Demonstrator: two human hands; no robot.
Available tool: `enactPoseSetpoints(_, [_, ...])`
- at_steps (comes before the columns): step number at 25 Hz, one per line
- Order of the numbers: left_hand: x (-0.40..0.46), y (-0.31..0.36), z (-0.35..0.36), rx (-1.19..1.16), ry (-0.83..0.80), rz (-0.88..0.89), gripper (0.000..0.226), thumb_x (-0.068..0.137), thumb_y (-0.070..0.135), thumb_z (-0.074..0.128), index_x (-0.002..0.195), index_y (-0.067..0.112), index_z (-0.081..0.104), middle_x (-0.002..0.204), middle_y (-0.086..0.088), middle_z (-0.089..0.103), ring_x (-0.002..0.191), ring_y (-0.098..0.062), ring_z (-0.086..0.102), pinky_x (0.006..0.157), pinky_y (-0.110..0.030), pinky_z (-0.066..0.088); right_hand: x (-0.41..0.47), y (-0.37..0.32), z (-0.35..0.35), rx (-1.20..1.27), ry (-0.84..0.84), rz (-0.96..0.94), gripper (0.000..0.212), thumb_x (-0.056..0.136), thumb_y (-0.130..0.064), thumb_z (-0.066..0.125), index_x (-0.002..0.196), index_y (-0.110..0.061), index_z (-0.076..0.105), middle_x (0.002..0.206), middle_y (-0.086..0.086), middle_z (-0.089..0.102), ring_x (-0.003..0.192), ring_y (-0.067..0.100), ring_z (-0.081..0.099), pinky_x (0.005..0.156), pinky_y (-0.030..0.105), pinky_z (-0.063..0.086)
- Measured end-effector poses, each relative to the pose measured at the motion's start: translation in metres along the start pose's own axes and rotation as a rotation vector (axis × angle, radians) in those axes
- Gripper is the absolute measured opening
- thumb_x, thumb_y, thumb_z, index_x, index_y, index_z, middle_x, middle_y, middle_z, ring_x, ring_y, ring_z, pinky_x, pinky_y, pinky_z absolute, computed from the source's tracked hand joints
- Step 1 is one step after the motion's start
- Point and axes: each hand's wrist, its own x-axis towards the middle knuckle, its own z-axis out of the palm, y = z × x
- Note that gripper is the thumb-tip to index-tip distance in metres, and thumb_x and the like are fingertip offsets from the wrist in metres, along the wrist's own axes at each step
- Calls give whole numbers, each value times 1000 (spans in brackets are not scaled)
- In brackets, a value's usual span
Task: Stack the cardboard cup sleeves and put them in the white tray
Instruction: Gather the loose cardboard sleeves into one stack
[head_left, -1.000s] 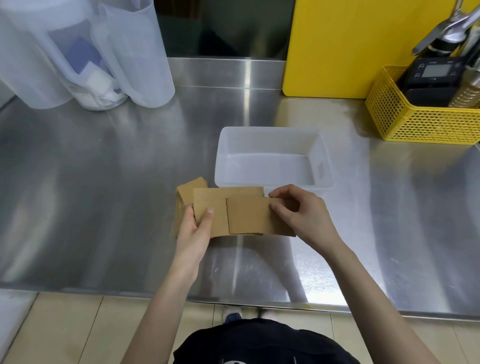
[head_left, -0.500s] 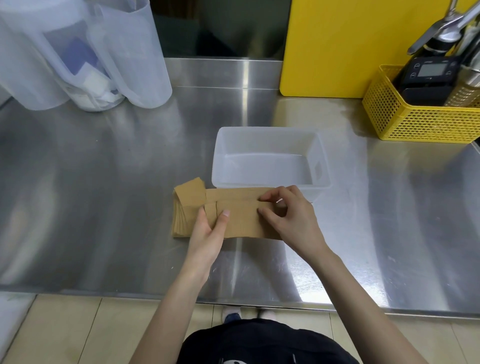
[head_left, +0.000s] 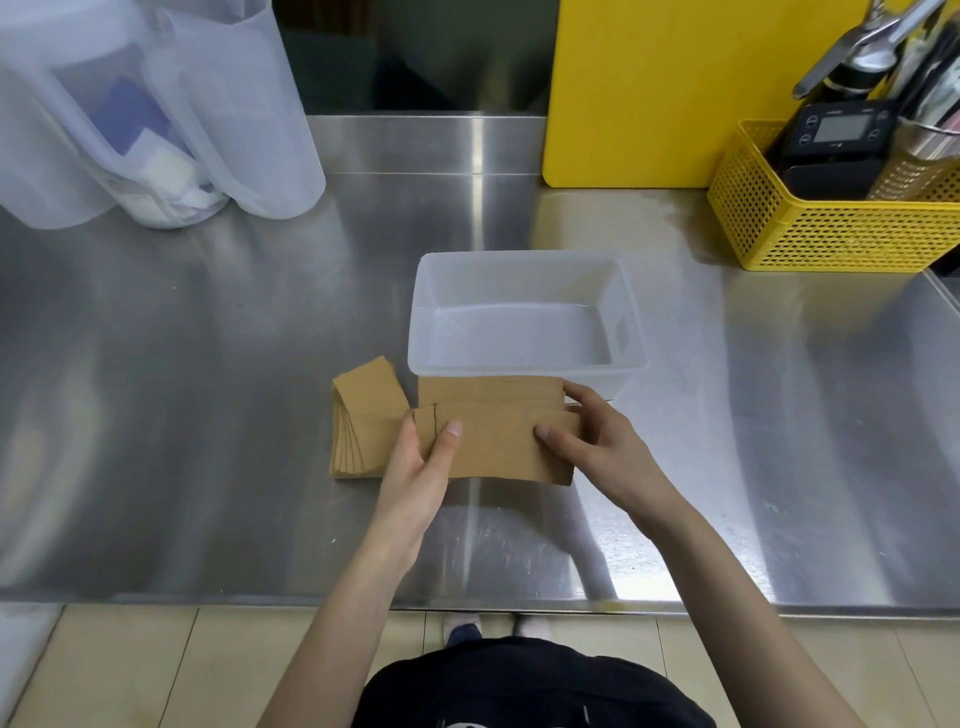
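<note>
Several flat brown cardboard cup sleeves (head_left: 493, 441) lie overlapped on the steel counter, just in front of the white tray (head_left: 524, 270), which has nothing in it. My left hand (head_left: 421, 467) pinches the left end of the top sleeves, thumb on top. My right hand (head_left: 608, 447) holds the right end, thumb on the front face and fingers over the far edge. A second fanned pile of sleeves (head_left: 363, 415) lies to the left, partly under my left hand.
Translucent plastic jugs (head_left: 156, 114) stand at the back left. A yellow board (head_left: 665, 88) leans against the back wall. A yellow perforated basket (head_left: 831, 228) with a black scale and utensils sits at the back right. The counter's front edge (head_left: 467, 605) is near my body.
My right hand slid its sleeves leftwards onto those under my left hand, so the two groups now overlap into one bundle held at both ends.
</note>
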Motion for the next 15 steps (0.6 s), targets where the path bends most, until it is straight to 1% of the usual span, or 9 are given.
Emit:
enactPoseSetpoints(2, [0,-1,3,35,-41,21,19,88,33,46,105,41,44,106,28,52,102,9,47,93,-23,37,0,4,-1,20,1,-14,34,83,-22,61,111,-37,50,110,-4,59,99,7,60,74,14,52])
enactPoseSetpoints(5, [4,-3,7,157,-71,93,13,88,25,48,96,36,48,98,22,57,93,6,55,77,-7,42,-1,11,-7,-33,64,-45,23,82,-17,62,100,-29,55,99,-4,63,89,14,60,72,19,52])
enactPoseSetpoints(7, [8,-7,11,233,-72,129,7,87,18,52,90,24,53,90,9,61,86,-6,58,80,-19,47,-3,19,-13,-97,112,-64,18,81,-14,62,96,-21,56,92,-3,64,84,15,59,75,24,49])
enactPoseSetpoints(8, [10,-10,14,284,-69,134,6,86,17,53,91,16,55,89,1,62,85,-14,58,83,-31,47,-5,22,-15,-138,135,-73,18,81,-14,63,95,-21,55,90,-5,64,81,14,58,73,20,47])
enactPoseSetpoints(9, [11,-13,17,345,-57,140,11,85,19,55,93,11,56,88,-6,63,83,-20,58,83,-36,47,-6,25,-17,-175,157,-81,18,81,-14,63,93,-25,55,88,-8,64,79,13,58,70,16,46])
enactPoseSetpoints(10, [13,-16,19,405,-42,147,15,84,21,56,94,9,57,87,-11,64,79,-25,59,79,-33,48,-7,27,-18,-203,179,-87,20,80,-15,63,89,-30,53,85,-11,63,78,15,59,67,15,45])
enactPoseSetpoints(12, [17,-22,22,503,-19,176,18,83,25,57,91,10,58,87,-12,69,73,-25,62,62,-15,44,-7,33,-20,-239,223,-101,25,80,-16,64,81,-37,49,80,-12,62,77,22,60,67,19,45])
enactPoseSetpoints(13, [20,-23,22,537,-17,187,19,83,26,58,91,8,58,87,-9,69,71,-21,62,54,-8,39,-6,37,-20,-249,240,-102,25,80,-16,64,80,-36,49,80,-10,63,77,24,61,67,21,46])
enactPoseSetpoints(15, [24,-27,22,572,-31,197,21,83,24,58,95,7,58,87,-2,67,73,-17,63,52,-4,38,-4,47,-19,-282,252,-84,19,79,-16,63,85,-29,51,82,-5,63,78,26,61,66,15,44])
